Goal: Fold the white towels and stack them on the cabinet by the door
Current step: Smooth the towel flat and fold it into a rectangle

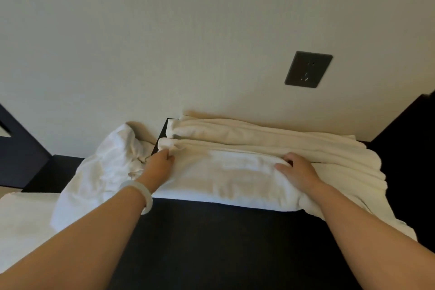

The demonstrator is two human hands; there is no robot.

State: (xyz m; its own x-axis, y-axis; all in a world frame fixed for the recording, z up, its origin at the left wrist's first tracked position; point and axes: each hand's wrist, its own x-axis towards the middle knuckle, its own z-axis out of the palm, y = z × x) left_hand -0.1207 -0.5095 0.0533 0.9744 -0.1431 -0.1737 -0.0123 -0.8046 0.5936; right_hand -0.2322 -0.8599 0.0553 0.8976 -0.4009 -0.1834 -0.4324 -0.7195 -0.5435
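my left hand (162,160) pinches the left end of the front towel (223,179), and my right hand (299,169) lies on its right part with the fingers curled over the far fold. the towel sits along the near edge of the dark cabinet (211,242), touching a second folded towel (270,134) behind it at the wall (164,42). the risk i see is the right end, which spills loose past my right hand and over the cabinet's side. its weight could drag the fold open, and a tug toward me could slide the towel off the front edge. a crumpled cloth (106,167) just beside my left hand could get caught in the fold. the cabinet top looks flat and matt. the wall is pale, with a dark socket plate (308,69) above the towels.
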